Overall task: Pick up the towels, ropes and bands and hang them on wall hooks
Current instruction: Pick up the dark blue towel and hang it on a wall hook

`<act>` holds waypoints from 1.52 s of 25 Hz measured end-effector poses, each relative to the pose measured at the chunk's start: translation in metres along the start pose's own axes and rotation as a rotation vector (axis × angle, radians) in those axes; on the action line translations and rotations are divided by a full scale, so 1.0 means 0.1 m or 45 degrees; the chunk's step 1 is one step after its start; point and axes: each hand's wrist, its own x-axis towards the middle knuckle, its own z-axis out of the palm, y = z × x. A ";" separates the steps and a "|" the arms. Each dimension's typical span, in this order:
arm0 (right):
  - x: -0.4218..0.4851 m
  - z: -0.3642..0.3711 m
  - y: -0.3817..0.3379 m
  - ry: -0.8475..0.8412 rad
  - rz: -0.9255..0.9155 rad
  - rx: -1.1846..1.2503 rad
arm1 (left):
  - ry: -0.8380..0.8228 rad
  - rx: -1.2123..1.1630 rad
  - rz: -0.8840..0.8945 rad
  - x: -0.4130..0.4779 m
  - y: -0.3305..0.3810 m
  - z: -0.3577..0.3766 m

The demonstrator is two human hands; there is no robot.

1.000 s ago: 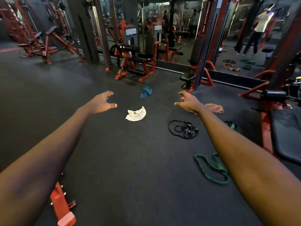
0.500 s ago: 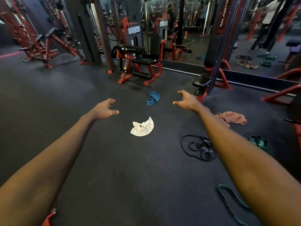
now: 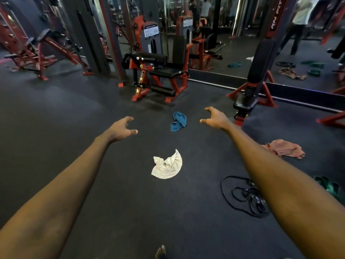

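A crumpled white towel (image 3: pixel 167 166) lies on the dark gym floor in the middle of the head view. A blue towel (image 3: pixel 178 121) lies farther off, between my two hands. At the right lies a pinkish-brown towel (image 3: pixel 284 148). A tangled black rope (image 3: pixel 244 196) sits partly under my right forearm, and a green band (image 3: pixel 327 186) shows at the right edge. My left hand (image 3: pixel 123 128) and my right hand (image 3: pixel 214 118) are stretched out above the floor, fingers loosely curled, holding nothing.
A red and black leg machine (image 3: pixel 158 75) stands beyond the blue towel. A red-framed bench (image 3: pixel 250 94) stands close to my right hand. A wall mirror (image 3: pixel 233 34) reflects a person and the floor items. More red machines (image 3: pixel 37 51) fill the far left. My bare foot (image 3: pixel 161 252) shows at the bottom.
The view has moved forward and tilted; the towels and rope sit lower and nearer. The green band near my right forearm has left the frame. Both hands stay outstretched and hold nothing.
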 end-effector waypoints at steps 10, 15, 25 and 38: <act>2.82 0.58 -0.54 0.022 0.179 0.017 | -0.146 0.021 0.052 3.13 -0.87 -0.68; 4.46 0.82 -0.46 0.080 0.239 0.081 | -0.207 0.055 0.074 4.87 -1.25 -0.76; 6.92 1.31 -0.57 0.066 0.486 0.097 | -0.411 0.055 0.159 8.03 -1.82 -0.99; 8.99 2.11 -0.30 0.133 0.967 0.248 | -0.774 0.211 0.277 11.49 -2.17 -0.52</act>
